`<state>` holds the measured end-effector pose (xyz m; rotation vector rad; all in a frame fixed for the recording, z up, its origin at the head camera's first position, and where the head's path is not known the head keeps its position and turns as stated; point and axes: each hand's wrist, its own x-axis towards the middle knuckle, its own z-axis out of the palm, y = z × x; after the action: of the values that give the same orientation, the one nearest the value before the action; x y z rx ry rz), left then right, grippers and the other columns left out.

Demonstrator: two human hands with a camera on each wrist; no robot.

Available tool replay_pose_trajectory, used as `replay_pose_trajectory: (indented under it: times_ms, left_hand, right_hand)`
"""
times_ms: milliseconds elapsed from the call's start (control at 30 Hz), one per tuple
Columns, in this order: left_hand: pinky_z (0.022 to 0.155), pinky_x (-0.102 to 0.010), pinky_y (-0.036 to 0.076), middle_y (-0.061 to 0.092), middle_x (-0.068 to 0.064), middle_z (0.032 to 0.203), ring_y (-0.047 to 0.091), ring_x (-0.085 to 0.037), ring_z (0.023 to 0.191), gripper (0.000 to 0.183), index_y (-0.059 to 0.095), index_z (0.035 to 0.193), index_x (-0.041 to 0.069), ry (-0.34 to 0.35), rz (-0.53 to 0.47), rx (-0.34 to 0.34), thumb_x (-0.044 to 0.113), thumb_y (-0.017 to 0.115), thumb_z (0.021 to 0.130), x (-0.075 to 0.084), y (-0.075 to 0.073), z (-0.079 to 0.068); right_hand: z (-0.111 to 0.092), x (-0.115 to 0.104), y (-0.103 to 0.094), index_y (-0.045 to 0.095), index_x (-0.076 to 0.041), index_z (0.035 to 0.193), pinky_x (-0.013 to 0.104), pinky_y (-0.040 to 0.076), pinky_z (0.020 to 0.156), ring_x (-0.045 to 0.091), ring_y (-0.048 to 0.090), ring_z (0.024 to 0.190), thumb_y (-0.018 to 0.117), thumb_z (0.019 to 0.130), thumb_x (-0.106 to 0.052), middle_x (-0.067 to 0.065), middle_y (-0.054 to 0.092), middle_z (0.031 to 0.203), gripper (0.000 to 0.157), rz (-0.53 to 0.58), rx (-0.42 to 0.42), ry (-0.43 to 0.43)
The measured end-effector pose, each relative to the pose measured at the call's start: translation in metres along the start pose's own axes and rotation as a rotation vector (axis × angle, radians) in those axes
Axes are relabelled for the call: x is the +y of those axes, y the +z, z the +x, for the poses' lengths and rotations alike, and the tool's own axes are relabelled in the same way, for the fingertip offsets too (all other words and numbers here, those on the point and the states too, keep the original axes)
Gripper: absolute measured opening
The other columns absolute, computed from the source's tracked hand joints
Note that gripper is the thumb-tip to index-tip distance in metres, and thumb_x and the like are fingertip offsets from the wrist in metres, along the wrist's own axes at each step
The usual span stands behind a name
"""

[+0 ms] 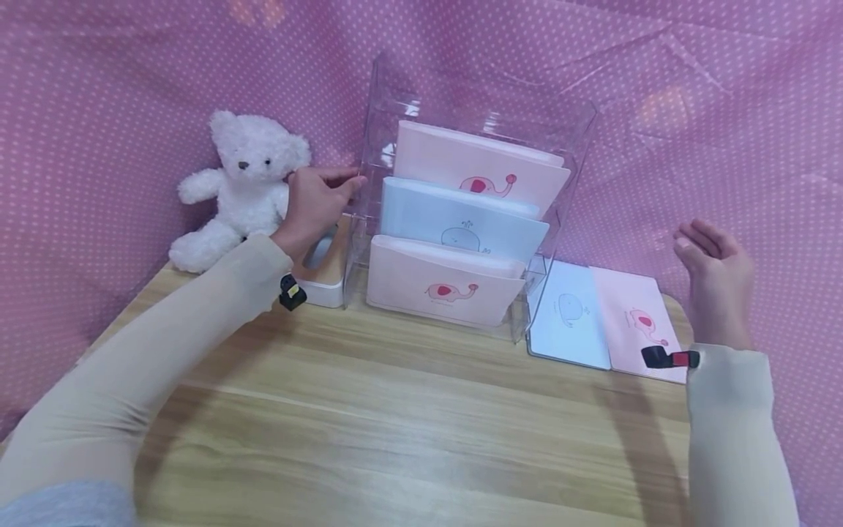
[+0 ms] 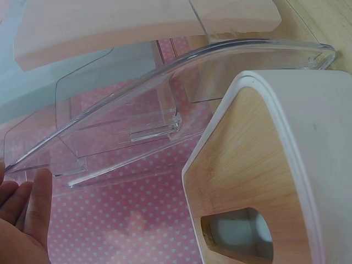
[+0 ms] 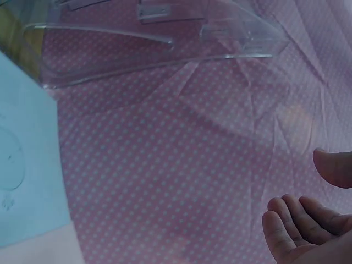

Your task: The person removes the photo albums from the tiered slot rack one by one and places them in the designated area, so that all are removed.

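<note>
A clear acrylic tiered rack [image 1: 571,139] stands at the back of the wooden table [image 1: 395,424]. It holds a pink envelope with an elephant at the top [image 1: 474,165], a pale blue one with a whale [image 1: 454,219] in the middle and a pink one [image 1: 441,282] at the front. My left hand [image 1: 316,205] rests against the rack's left wall with fingers extended; the rack's wall [image 2: 165,71] fills the left wrist view above my fingers [image 2: 27,209]. My right hand [image 1: 714,274] hovers with relaxed fingers and holds nothing, to the right of the rack and above a blue envelope [image 1: 569,315] and a pink envelope [image 1: 635,322] lying flat.
A white teddy bear [image 1: 240,187] sits at the back left. A white and wood tissue box [image 1: 326,274] stands between the bear and the rack, under my left wrist. Pink dotted cloth [image 1: 724,110] surrounds the table.
</note>
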<state>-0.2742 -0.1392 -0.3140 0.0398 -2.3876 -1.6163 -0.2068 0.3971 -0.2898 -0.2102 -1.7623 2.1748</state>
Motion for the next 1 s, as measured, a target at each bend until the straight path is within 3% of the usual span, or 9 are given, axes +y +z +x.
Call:
replay_pose_trajectory:
  times_ms: [167, 300, 600, 1000]
  left_hand:
    - [0.084, -0.027, 0.064, 0.073, -0.007, 0.127, 0.075, -0.016, 0.102, 0.036, 0.071, 0.127, 0.016, 0.009, 0.004, 0.008, 0.032, 0.073, 0.094, 0.000, 0.001, 0.000]
    - [0.082, -0.024, 0.064, 0.073, -0.007, 0.127, 0.075, -0.016, 0.103, 0.036, 0.071, 0.126, 0.016, 0.022, 0.010, 0.010, 0.032, 0.073, 0.094, 0.000, 0.001, -0.001]
    - [0.081, -0.024, 0.064, 0.073, -0.007, 0.126, 0.076, -0.016, 0.099, 0.037, 0.071, 0.128, 0.015, 0.022, 0.002, -0.003, 0.031, 0.073, 0.094, 0.000, 0.000, 0.000]
    - [0.081, -0.024, 0.064, 0.073, -0.007, 0.127, 0.075, -0.017, 0.103, 0.035, 0.071, 0.127, 0.015, 0.049, 0.031, 0.009, 0.031, 0.071, 0.096, 0.001, 0.000, -0.003]
  right_hand:
    - [0.002, -0.010, 0.021, 0.065, -0.002, 0.125, 0.019, 0.059, 0.094, 0.015, 0.073, 0.106, 0.071, 0.085, 0.015, 0.008, 0.074, 0.115, 0.044, 0.182, -0.061, -0.055]
    - [-0.003, -0.015, 0.040, 0.065, 0.003, 0.123, 0.024, 0.060, 0.095, 0.020, 0.075, 0.103, 0.066, 0.085, 0.021, 0.012, 0.076, 0.112, 0.042, 0.277, -0.124, -0.070]
    - [-0.010, -0.020, 0.078, 0.063, 0.007, 0.126, 0.024, 0.059, 0.096, 0.023, 0.073, 0.107, 0.068, 0.085, 0.019, 0.015, 0.074, 0.116, 0.043, 0.261, -0.230, -0.151]
    - [-0.011, -0.026, 0.121, 0.059, 0.007, 0.132, 0.022, 0.058, 0.098, 0.022, 0.069, 0.114, 0.071, 0.084, 0.017, 0.012, 0.072, 0.122, 0.051, 0.131, -0.329, -0.212]
